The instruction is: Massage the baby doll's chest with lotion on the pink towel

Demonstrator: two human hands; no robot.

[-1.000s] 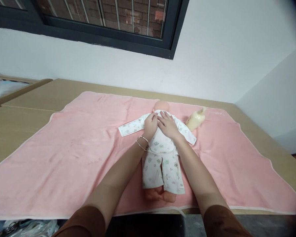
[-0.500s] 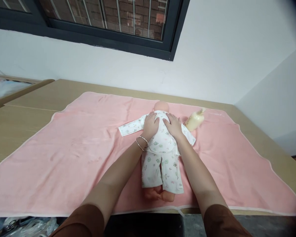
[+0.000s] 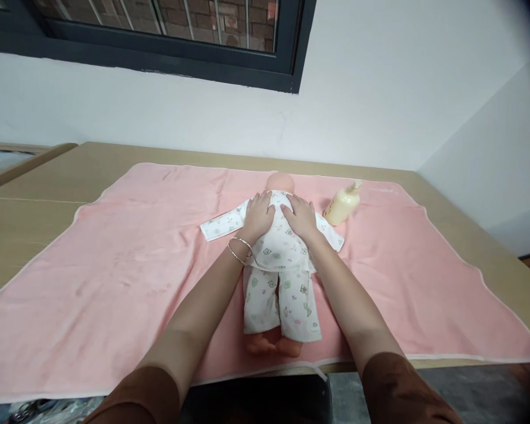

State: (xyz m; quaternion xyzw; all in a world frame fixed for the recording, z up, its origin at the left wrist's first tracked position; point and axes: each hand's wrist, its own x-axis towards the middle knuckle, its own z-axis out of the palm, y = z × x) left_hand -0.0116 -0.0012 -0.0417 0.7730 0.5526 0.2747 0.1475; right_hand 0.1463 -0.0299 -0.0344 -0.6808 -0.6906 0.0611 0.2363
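A baby doll (image 3: pixel 279 268) in white printed pyjamas lies on its back on a pink towel (image 3: pixel 128 265), head towards the wall. My left hand (image 3: pixel 258 215) lies flat on the doll's chest on the left side, fingers stretched out; two bangles ring that wrist. My right hand (image 3: pixel 299 217) rests flat on the chest's right side, fingers spread. The two hands lie side by side just below the doll's head (image 3: pixel 279 182). The doll's bare feet (image 3: pixel 274 344) stick out near the table's front edge.
A cream-coloured bottle (image 3: pixel 341 205) lies on the towel just right of the doll's shoulder. The towel covers a wooden table (image 3: pixel 35 194) that stands against a white wall under a dark-framed window (image 3: pixel 168 29). Clutter lies on the floor at the lower left.
My hands have gone from fingering the shirt at the doll's neck to lying flat, apart, on its chest. The camera has shifted a little.
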